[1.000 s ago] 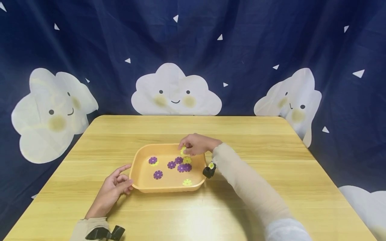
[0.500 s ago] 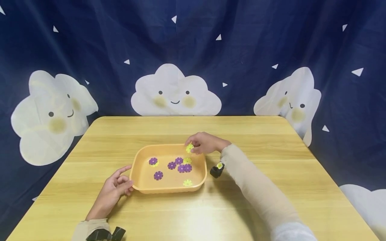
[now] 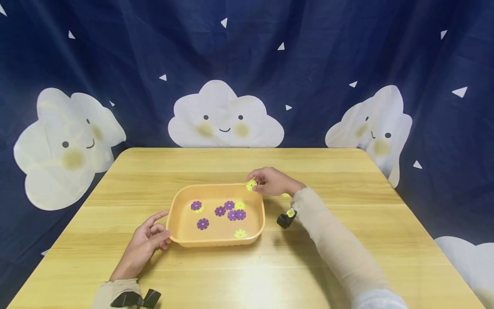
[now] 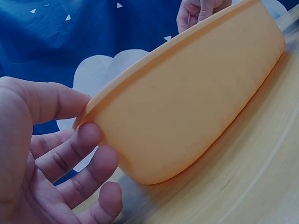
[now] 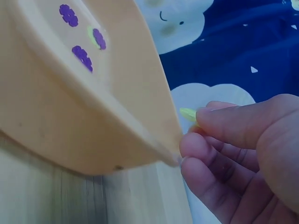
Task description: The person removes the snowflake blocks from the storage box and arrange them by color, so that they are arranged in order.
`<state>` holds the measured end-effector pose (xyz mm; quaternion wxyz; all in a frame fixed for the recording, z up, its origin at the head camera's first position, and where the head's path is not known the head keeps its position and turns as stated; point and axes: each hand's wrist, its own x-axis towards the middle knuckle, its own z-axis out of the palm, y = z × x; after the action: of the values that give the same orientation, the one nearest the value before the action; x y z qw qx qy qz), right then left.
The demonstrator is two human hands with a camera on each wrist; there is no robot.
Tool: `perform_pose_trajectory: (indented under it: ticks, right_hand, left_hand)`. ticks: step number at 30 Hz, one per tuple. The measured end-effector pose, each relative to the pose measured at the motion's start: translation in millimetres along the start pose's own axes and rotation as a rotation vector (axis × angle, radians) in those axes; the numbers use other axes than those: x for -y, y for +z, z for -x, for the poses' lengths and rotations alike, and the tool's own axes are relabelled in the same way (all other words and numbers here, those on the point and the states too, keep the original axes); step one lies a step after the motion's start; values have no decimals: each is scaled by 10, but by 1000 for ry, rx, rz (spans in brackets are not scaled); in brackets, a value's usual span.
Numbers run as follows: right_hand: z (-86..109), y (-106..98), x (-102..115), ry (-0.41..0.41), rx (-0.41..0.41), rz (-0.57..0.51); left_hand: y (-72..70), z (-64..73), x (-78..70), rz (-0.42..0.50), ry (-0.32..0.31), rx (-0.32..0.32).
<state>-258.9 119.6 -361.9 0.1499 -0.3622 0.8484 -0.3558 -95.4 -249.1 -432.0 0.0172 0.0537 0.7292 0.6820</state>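
Note:
My left hand [image 3: 143, 242] grips the near-left rim of the orange tray [image 3: 210, 243] between thumb and fingers; the left wrist view shows the pinch on the rim of the tray [image 4: 187, 102]. At the tray's far-right corner my right hand [image 3: 273, 182] pinches a yellow snowflake disc [image 3: 251, 185] just over the rim. Seen from the right wrist, the disc [image 5: 188, 114] is edge-on between thumb and fingers. Inside the tray lie several purple snowflake discs [image 3: 202, 224] and yellow ones, such as a yellow disc [image 3: 240, 233] near the front wall. Some overlap.
Part of a yellow piece [image 3: 285, 195] shows on the wooden table [image 3: 328, 171] behind my right wrist. Black straps with a small device [image 3: 286, 219] sit at the wrists. A dark blue curtain [image 3: 308, 64] with clouds hangs behind the table.
My right hand has moved right with the yellow disc, from over the tray's inside to its far-right corner. The left hand and the tray have stayed in place.

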Motion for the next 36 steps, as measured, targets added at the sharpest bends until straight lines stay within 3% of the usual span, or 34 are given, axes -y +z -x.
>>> perform_pose_trajectory:
  ticks: [10, 22, 36]
  right_hand:
    - [158, -113, -129, 25, -46, 11]
    - [335, -173, -263, 97, -71, -99]
    - [481, -209, -396, 73, -98, -126]
  left_hand:
    - [-10, -1, 1, -4, 2, 5]
    - [-1, -2, 4, -9, -17, -4]
    - [-9, 4, 1, 2, -15, 2]
